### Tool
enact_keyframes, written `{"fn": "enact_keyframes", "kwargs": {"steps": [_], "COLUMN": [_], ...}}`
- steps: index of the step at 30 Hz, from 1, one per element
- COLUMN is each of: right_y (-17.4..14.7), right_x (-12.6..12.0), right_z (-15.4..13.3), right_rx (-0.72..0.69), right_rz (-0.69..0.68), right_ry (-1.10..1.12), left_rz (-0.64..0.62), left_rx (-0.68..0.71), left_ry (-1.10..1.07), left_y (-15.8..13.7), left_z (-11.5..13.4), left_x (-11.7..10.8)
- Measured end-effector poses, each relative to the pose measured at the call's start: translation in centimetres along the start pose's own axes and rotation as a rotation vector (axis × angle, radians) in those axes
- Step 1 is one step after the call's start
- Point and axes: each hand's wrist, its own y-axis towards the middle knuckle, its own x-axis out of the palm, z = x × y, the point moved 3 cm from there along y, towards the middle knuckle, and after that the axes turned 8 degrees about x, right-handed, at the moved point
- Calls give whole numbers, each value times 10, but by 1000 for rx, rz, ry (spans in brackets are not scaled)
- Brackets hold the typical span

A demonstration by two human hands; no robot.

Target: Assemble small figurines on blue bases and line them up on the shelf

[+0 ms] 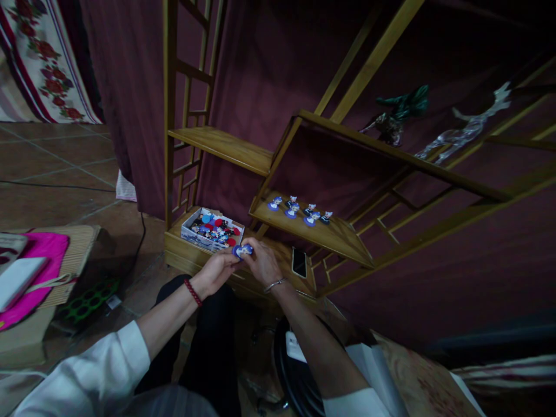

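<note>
Between my two hands is a small figurine (242, 251) with a purple-blue base and a pale upper part. My left hand (217, 271), with a red bead bracelet at its wrist, closes on the figurine's base from the left. From the right, my right hand (264, 263) pinches it with the fingers; a silver bangle circles that wrist. Just beyond my left hand, an open cardboard box (197, 238) holds several mixed figurines in blue, red, black and white. On the raised shelf (339, 238) stand several small figurines, purple-based ones (292, 211) in front and dark ones (309, 209) behind.
A smartphone (299, 262) lies on the lower shelf right of my hands. Overhead, the wooden rack carries a green ornament (402, 110) and a clear deer-shaped ornament (471, 127). A black round stool (284, 370) stands below my right arm. Left, a low table holds a pink cloth (47, 278).
</note>
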Motion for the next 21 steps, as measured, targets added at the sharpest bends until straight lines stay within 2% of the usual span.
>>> {"fn": "enact_keyframes", "kwargs": {"steps": [10,16,21], "right_y": [3,6,9], "right_x": [-4,-8,-10], "right_z": [-1,-1,1], "right_rx": [-197,-211,-149], "right_rz": [-106,-128,-103], "right_ry": [-43,-91,-29], "left_rz": [76,135,158], "left_rx": [-80,-118,-122], "left_ry": [-91,-101,-128], "left_y": [1,4,9], "left_z": [-5,-4,-2], "left_x": [-7,-5,-4]}}
